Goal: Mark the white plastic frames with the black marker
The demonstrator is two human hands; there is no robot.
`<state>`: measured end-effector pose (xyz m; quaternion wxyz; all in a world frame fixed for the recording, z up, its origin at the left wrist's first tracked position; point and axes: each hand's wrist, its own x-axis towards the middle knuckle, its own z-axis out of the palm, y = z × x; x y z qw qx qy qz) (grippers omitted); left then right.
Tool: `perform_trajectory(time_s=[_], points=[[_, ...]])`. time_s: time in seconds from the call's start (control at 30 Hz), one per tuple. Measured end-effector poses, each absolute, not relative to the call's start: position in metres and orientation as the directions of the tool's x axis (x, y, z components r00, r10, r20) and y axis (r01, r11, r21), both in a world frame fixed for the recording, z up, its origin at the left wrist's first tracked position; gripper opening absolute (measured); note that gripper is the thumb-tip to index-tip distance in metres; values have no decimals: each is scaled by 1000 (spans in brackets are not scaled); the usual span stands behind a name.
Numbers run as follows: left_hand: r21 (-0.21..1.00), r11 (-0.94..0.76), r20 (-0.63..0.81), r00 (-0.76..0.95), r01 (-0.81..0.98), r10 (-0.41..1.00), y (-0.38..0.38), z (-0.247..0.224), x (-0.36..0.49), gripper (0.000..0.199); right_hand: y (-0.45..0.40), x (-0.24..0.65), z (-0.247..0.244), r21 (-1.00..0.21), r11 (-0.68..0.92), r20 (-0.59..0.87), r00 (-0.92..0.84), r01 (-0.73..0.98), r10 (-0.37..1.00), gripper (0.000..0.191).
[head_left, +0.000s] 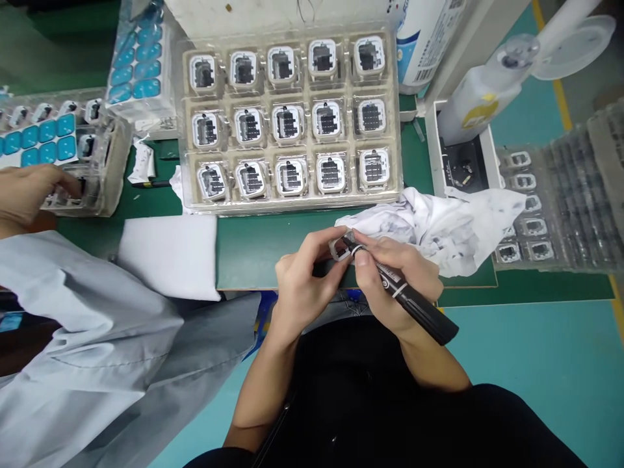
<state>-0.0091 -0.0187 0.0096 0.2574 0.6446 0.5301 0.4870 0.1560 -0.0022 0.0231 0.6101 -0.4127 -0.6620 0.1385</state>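
Observation:
My left hand (303, 281) pinches a small white square part (340, 247) at the near edge of the green bench mat (253, 244). My right hand (390, 276) holds a black marker pen (414, 303), its tip touching that part. Just behind my hands lies a crumpled white cloth with dark smudges (439, 224). Farther back stands a clear blister tray (292, 117) filled with several of the same white parts with black insides.
A co-worker in a pale blue sleeve (88, 338) sits at my left, a hand (29, 192) on a smaller tray (73, 162) with blue-labelled parts. A white foam pad (170, 253) lies beside the mat. Stacked clear trays (550, 208) and a white bottle (487, 97) stand right.

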Motion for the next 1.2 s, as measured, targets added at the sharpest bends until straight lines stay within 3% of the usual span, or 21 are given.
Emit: perform_trajectory(time_s=[0.4,1.2], points=[[888,-307,345,-57,343,937,-17,9,-7,45,-2,156,23,-672,632,705,73,386,705,21],[889,-312,343,-33,336,939,-14,12,-9,38,-2,153,20,-712,615,680,113,337,725,20]])
